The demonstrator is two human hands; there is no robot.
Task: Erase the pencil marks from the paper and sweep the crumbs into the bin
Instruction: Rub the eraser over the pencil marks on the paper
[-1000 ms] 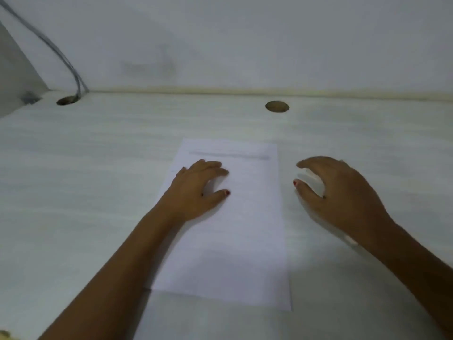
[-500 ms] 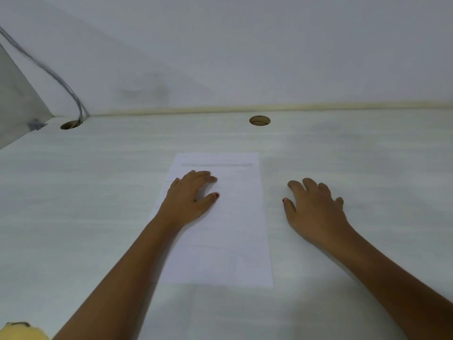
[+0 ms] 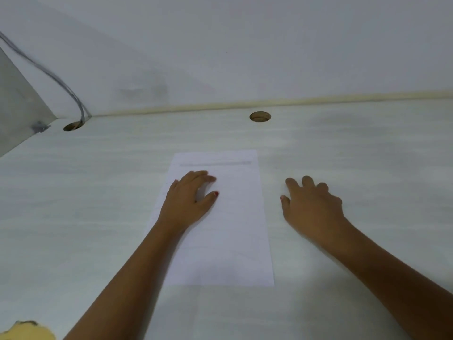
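At the near left corner of the worktop (image 3: 367,168), a yellow object (image 3: 24,331) with a ragged edge pokes into view, too cropped to identify. Along the left edge stands a grey panel (image 3: 17,104). At the far left corner a grey cable (image 3: 56,79) runs down the wall into a round cable hole (image 3: 72,125) in the pale wood-grain surface.

The left hand (image 3: 187,200) lies palm down on the left half of the paper (image 3: 228,229), toward its far end. Its fingers are slightly bent and close together, the thumb is spread to the right, and it grips nothing; it only rests on the sheet.

The paper is a white sheet lying flat in the middle of the worktop, with its long sides running from the near edge toward the far edge. A faint grey pencil line (image 3: 215,163) crosses it close to its far end, just beyond the left fingertips. Beyond the sheet, near the far edge, is a second round hole (image 3: 260,116).

The right hand (image 3: 311,207) is on the bare worktop just beside the paper's right edge, apart from it. It lies palm down, with the fingers loosely arched, their tips on the surface and the thumb pointing toward the sheet. It holds nothing that can be seen.
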